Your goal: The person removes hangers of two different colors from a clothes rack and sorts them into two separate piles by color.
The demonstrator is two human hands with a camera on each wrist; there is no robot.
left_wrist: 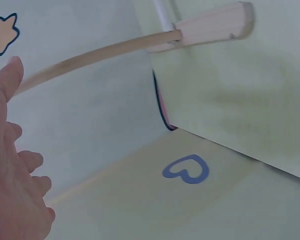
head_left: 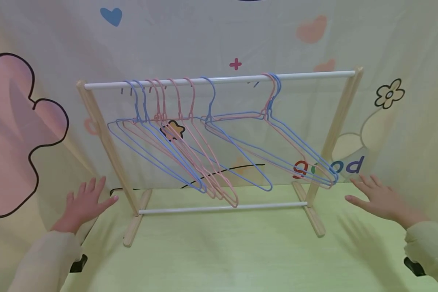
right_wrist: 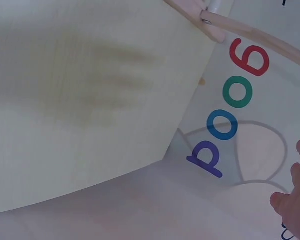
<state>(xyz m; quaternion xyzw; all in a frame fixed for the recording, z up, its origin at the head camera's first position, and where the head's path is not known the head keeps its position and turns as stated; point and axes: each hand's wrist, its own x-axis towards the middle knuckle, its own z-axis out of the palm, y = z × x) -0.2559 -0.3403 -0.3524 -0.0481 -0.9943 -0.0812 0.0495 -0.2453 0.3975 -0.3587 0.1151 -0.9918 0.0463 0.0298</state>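
My left hand (head_left: 84,205) hovers left of the clothes rack, fingers spread and holding nothing. Beyond the opposite post, my right hand (head_left: 385,201) is also raised with its fingers apart and no object in it. Between them stands a small rack with a white top bar (head_left: 237,80) and wooden posts. Several pink and blue wire hangers hang bunched on its left half. A lone blue hanger (head_left: 214,97) is near the middle, and a tight pink and blue cluster (head_left: 275,91) sits farther right. Neither hand touches the rack or hangers.
The rack's wooden feet (head_left: 133,231) stand on a pale green table (head_left: 219,251), joined by a white lower bar (head_left: 222,209). Behind hangs a printed curtain (head_left: 190,40) with hearts, flowers and lettering. Shadows of both hands fall on the table.
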